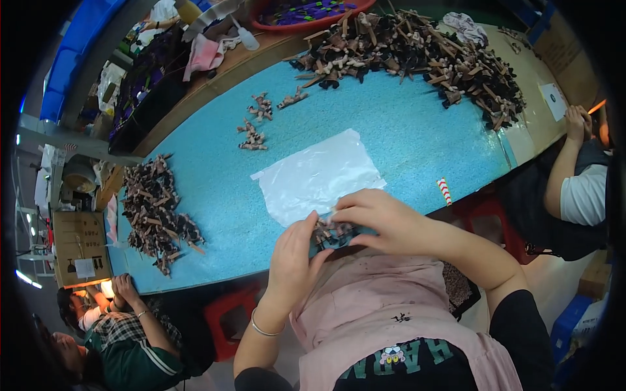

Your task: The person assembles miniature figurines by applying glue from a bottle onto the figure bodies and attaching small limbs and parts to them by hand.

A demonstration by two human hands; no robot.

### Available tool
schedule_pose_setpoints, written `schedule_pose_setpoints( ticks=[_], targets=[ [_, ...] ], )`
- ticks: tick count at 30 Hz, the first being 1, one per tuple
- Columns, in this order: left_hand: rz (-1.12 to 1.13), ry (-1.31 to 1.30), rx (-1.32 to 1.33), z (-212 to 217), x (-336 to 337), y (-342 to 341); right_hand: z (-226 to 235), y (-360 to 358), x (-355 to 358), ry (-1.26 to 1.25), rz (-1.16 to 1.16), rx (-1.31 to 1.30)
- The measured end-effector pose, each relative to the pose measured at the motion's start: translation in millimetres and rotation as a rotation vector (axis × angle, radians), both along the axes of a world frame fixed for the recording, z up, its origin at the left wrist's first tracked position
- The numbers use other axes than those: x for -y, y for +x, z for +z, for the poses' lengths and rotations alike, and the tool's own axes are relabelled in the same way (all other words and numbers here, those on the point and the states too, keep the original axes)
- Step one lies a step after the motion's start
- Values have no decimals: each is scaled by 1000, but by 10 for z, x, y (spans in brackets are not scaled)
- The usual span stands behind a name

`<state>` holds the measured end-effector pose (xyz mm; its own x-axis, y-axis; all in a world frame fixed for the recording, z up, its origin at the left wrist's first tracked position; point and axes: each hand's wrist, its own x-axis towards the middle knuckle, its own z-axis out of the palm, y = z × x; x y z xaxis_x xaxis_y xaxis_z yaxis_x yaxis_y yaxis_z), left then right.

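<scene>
Small brown-and-dark figurine point(334, 233), one, held two-handed above the blue tabletop's point(215, 186) near edge; clock centred on it.
Left hand point(291, 259), at 8 o'clock: thumb and fingers closed around the figurine's near-left side; right hand point(385, 220), at 2: fingertips curled, pinching its other side. White plastic sheet point(319, 173) at 12; figurine heaps at 9 point(153, 212) and 1 point(385, 49). Risk, my judgement: a loosened pinch could drop it past the edge onto my pink apron point(372, 293). Long axis seemingly 8-to-2; my fingers cover much, so which end is the head, I cannot tell.
</scene>
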<state>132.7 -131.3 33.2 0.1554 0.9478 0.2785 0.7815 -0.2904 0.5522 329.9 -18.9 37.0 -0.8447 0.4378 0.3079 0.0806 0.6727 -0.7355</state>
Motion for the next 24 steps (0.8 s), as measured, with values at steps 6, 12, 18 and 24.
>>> schedule_pose_setpoints(
  ticks=[6, 12, 18, 24],
  targets=[
    [73, 7, 4, -83, 61, -98, -198, -158, 39, 62, 21, 47],
    [192, 242, 75, -259, 132, -125, -65, 431, -367, 187, -291, -57],
    [363, 349, 229, -393, 138, -91, -165, 1787, -1312, 522, -1437, -97],
    [377, 364, 197, -424, 133, -84, -526, 1793, -1260, 382, -1413, 111]
  ],
)
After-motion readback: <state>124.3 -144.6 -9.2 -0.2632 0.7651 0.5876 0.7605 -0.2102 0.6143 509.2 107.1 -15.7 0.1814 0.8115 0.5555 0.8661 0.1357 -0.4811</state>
